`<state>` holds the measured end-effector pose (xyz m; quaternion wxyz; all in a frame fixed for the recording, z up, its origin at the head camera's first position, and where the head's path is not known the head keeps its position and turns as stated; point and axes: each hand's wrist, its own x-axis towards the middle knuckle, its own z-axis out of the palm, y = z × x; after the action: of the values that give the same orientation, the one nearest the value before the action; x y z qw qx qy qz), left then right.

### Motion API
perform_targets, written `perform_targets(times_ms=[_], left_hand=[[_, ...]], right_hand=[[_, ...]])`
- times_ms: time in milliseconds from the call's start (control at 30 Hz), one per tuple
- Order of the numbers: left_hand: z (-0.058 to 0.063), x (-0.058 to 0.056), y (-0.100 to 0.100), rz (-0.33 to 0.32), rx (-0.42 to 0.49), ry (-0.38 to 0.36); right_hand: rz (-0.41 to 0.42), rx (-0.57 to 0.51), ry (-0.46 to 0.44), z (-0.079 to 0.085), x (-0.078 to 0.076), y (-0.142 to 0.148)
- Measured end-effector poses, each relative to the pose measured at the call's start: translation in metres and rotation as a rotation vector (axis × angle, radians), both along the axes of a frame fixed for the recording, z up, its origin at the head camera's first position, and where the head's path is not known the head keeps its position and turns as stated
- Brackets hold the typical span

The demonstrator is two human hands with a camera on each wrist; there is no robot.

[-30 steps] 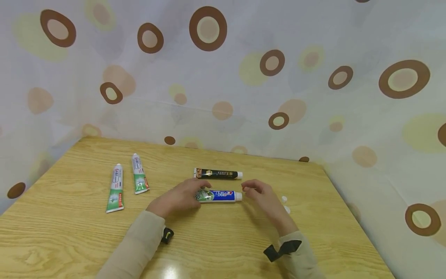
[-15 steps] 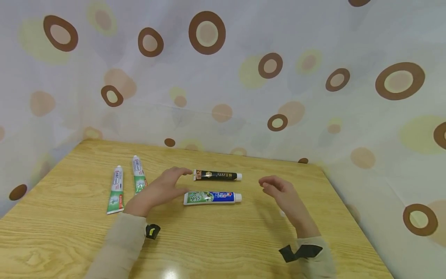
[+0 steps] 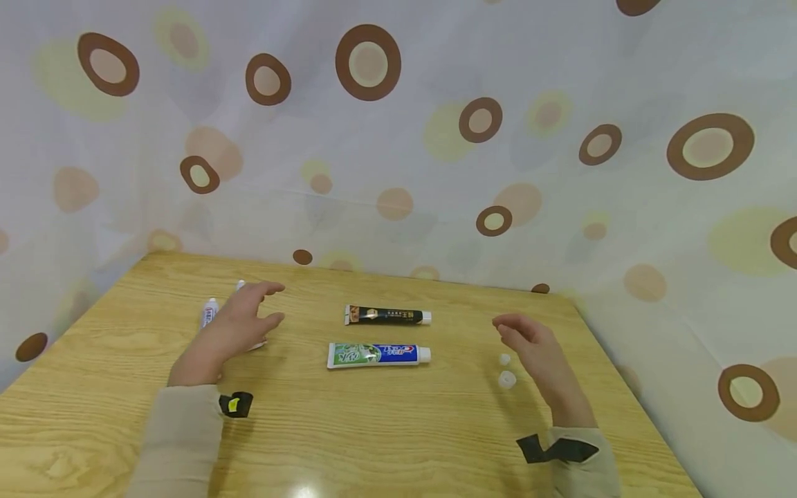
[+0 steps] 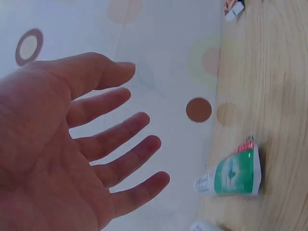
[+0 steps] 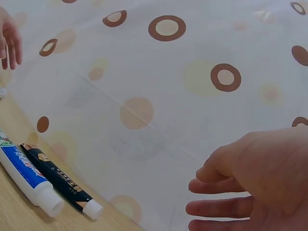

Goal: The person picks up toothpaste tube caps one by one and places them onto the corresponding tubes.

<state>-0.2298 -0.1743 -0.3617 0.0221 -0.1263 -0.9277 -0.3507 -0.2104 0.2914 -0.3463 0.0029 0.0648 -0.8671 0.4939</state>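
My left hand hovers over two green-and-white toothpaste tubes, covering most of both in the head view. Its fingers are spread and relaxed, with nothing held; the left wrist view shows one of those tubes beyond the fingertips. At the right, my right hand hangs above the table, fingers loosely bent and holding nothing visible. Beside it lie two small white caps, a smaller one and a larger one. Between the hands lies a blue-and-green toothpaste tube, with a black toothpaste tube behind it.
The wooden table reaches back to a hanging white sheet with brown and yellow circles. The sheet also borders the table at the left and right. Both middle tubes point their white-capped ends to the right.
My left hand has moved left from the blue-and-green tube to above the green-and-white tubes. My right hand has drawn away to the right. The blue-and-green tube is now fully uncovered.
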Motion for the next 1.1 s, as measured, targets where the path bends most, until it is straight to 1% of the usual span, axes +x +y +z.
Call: perform_targets(times_ms=[133, 300, 367, 467, 567, 667, 767, 900, 1000, 1100], left_hand=[[-0.002, 0.002, -0.014, 0.057, -0.015, -0.036], [-0.011, 0.004, -0.037, 0.136, -0.053, -0.094], [-0.013, 0.006, -0.047, 0.168, -0.062, -0.14], [-0.014, 0.008, -0.055, 0.207, -0.072, -0.203], [-0.014, 0.008, -0.057, 0.226, -0.084, -0.265], [-0.015, 0.009, -0.056, 0.23, -0.109, -0.313], [-0.018, 0.009, -0.054, 0.244, -0.116, -0.357], [-0.022, 0.01, -0.054, 0.281, -0.109, -0.416], [-0.024, 0.012, -0.055, 0.305, -0.102, -0.443], [-0.024, 0.012, -0.055, 0.32, -0.095, -0.441]], right_hand=[[-0.022, 0.01, -0.017, -0.002, -0.002, 0.002], [-0.071, 0.109, -0.035, -0.01, -0.005, 0.004], [-0.089, 0.141, -0.046, -0.014, -0.006, 0.006], [-0.106, 0.158, -0.05, -0.017, -0.008, 0.008], [-0.116, 0.176, -0.05, -0.02, -0.01, 0.011], [-0.122, 0.187, -0.056, -0.023, -0.01, 0.014], [-0.121, 0.19, -0.073, -0.027, -0.012, 0.015], [-0.097, 0.269, -0.109, -0.038, -0.016, 0.014], [-0.073, 0.335, -0.126, -0.046, -0.018, 0.013], [-0.061, 0.357, -0.124, -0.05, -0.019, 0.013]])
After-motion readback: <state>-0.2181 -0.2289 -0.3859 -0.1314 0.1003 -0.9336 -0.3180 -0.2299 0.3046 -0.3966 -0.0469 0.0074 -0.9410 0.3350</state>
